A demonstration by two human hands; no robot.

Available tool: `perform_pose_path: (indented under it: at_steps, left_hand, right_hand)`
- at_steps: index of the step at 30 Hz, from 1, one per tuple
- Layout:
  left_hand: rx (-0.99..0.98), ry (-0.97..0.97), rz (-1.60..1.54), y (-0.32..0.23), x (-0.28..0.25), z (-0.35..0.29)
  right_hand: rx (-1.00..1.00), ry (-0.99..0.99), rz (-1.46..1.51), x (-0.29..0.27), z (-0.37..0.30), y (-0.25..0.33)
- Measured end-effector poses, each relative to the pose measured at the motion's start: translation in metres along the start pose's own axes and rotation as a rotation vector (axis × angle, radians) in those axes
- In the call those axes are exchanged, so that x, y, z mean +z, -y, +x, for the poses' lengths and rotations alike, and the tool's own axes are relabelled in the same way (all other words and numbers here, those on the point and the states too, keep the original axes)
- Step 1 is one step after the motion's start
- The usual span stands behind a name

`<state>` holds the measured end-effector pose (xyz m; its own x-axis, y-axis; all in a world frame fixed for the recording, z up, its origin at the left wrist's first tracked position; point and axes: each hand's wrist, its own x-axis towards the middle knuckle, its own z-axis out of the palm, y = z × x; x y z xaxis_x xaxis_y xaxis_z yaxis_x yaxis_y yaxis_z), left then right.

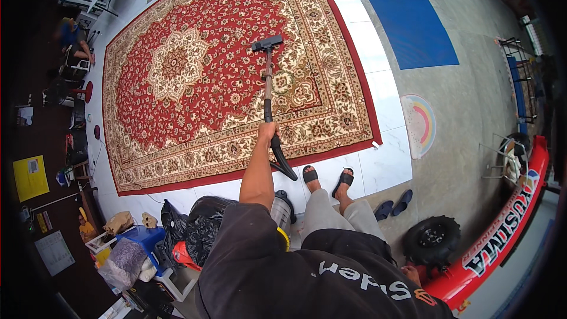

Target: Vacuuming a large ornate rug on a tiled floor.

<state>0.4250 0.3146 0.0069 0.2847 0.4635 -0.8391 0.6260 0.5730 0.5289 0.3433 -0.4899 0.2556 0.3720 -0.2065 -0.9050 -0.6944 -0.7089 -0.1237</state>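
My left arm reaches forward, and my left hand (269,132) is closed around the handle end of a vacuum cleaner wand (268,90). At the far end of the wand, a dark floor nozzle (267,43) rests on a large red and cream patterned carpet (230,82). From my hand a black hose (282,162) bends down toward the vacuum cleaner body (283,208), which is partly hidden by my sleeve. My right hand (411,273) shows only in part, low beside my shirt near the black wheel; its fingers cannot be made out.
Black plastic bags (204,224) and a blue stool (142,241) crowd the left. On the right lie dark slippers (394,205), a black wheel (432,237), a rainbow mat (420,125) and a long red boat-like hull (502,230). A blue mat (413,18) lies beyond. Another person (74,38) sits far left.
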Motion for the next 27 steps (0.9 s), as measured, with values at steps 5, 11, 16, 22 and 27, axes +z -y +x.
perform_pose_path:
  at_steps: [5, 11, 16, 22, 27]
  left_hand:
    - [-0.035, -0.017, 0.183, 0.201, 0.007, -0.150]
    - [-0.066, -0.228, 0.633, 0.340, 0.005, -0.330]
    - [-0.136, -0.125, 0.474, 0.301, 0.028, -0.270]
    - [0.075, -0.114, 0.409, 0.118, 0.092, -0.041]
    - [0.013, -0.011, -0.021, -0.074, 0.123, 0.054]
  right_hand:
    - [0.055, 0.007, -0.004, -0.001, 0.067, -0.119]
    - [0.019, 0.097, 0.060, -0.022, 0.054, 0.090]
    - [-0.332, -0.047, 0.040, -0.091, 0.099, 0.188]
    - [-0.533, -0.173, 0.117, -0.100, 0.031, 0.245]
    - [-0.286, -0.089, 0.168, -0.070, 0.039, 0.153]
